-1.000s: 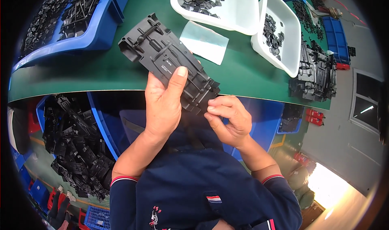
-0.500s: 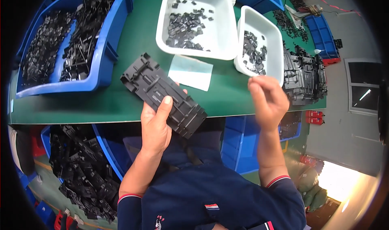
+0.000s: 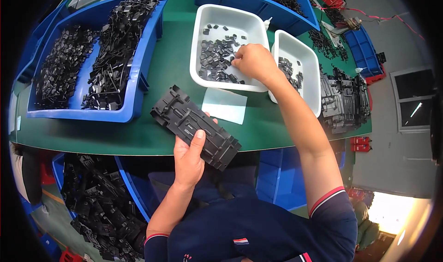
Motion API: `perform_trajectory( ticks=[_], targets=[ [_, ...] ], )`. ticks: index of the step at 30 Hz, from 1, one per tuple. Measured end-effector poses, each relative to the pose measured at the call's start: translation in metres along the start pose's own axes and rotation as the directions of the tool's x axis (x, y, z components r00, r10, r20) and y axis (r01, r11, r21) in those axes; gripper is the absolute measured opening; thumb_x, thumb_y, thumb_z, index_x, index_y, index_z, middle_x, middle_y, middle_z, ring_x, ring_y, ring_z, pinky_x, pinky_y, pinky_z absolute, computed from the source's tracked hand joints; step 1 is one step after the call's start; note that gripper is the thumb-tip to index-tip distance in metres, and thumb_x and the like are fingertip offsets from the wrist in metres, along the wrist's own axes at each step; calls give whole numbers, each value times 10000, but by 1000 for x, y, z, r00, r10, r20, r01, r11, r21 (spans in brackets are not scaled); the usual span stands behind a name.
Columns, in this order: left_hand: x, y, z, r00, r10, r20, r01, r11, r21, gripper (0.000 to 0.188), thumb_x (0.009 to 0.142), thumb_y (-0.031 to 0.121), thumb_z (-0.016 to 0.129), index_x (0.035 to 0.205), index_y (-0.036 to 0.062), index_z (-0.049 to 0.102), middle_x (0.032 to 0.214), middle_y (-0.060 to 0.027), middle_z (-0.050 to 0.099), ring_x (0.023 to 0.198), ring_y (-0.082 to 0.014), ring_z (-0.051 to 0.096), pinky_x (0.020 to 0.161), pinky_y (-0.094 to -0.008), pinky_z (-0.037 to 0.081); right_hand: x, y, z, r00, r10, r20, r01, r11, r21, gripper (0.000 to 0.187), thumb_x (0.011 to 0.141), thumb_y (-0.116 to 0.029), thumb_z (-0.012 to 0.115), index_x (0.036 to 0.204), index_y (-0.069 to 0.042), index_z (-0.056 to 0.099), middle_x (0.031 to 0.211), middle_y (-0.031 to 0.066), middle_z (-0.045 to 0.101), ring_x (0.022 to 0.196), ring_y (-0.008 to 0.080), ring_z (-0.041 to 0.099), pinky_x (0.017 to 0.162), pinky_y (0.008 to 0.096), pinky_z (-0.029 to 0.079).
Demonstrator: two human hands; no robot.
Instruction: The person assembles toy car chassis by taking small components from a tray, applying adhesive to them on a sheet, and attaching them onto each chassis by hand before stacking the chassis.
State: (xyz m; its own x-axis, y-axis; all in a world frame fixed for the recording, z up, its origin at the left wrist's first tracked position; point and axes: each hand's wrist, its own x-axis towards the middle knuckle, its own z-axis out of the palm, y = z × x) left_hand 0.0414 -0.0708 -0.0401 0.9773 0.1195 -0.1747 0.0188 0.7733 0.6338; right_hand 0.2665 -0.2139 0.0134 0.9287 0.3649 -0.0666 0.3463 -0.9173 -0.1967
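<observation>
A long black moulded plastic housing [image 3: 196, 128] lies tilted in my left hand [image 3: 190, 163], thumb across its face and fingers around its far edge. The hand holds it above the table's front edge. My right hand [image 3: 256, 62] reaches into the left white tub [image 3: 230, 84], its fingers bent together beside a heap of small black plastic pieces [image 3: 216, 59]. The fingertips are at the right side of the heap; whether a piece is between them I cannot make out. A smaller white tub [image 3: 318, 73], partly behind my right forearm, holds similar small black pieces.
On the left stands a divided blue bin [image 3: 134, 91] full of black parts. Another blue bin [image 3: 258, 6] sits at the back. Stacked black housings [image 3: 344, 98] stand at the right table end. A clear plastic sheet [image 3: 225, 106] lies on the green table [image 3: 92, 139]. Below are more housings [image 3: 104, 206].
My right hand has moved from above the table's front edge, left and forward into the larger white tub. The left hand still holds the housing. The whole view has shifted slightly.
</observation>
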Motion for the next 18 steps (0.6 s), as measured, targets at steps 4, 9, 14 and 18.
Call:
perform_trajectory(
  ticks=[4, 9, 14, 18],
  targets=[
    [2, -1, -1, 1000, 1, -3, -1, 1000, 2, 413, 955, 126, 542, 1328, 16, 402, 1277, -156, 526, 1173, -280, 545, 979, -407, 466, 0, -8, 2, 998, 55, -15, -56, 998, -41, 173, 763, -204, 709, 844, -51, 717, 810, 130, 696, 763, 291, 661, 718, 382, 515],
    [4, 3, 0, 999, -29, 19, 29, 1000, 4, 440, 961, 136, 529, 1350, 1, 374, 1318, -169, 494, 1197, -280, 524, 993, -406, 458, -29, -7, -12, 977, 39, -210, 57, 899, 434, 149, 770, -170, 698, 814, -28, 680, 731, 93, 679, 673, 199, 646, 653, 317, 516],
    [6, 5, -1, 996, -84, 7, 84, 996, -25, 454, 962, 142, 525, 1361, -2, 363, 1328, -171, 484, 1209, -279, 514, 1003, -411, 455, -108, -14, -14, 964, 128, -233, 108, 611, 784, 128, 783, -103, 722, 838, -4, 662, 700, 22, 658, 654, 63, 604, 606, 211, 485],
    [5, 9, -3, 994, -112, 16, 112, 993, 36, 468, 962, 161, 526, 1362, -12, 355, 1331, -171, 479, 1213, -280, 510, 995, -410, 460, -144, -9, 12, 961, 148, -235, 119, 545, 830, 120, 830, 0, 673, 943, 34, 651, 823, 52, 650, 684, 85, 612, 624, 200, 496]
  ],
)
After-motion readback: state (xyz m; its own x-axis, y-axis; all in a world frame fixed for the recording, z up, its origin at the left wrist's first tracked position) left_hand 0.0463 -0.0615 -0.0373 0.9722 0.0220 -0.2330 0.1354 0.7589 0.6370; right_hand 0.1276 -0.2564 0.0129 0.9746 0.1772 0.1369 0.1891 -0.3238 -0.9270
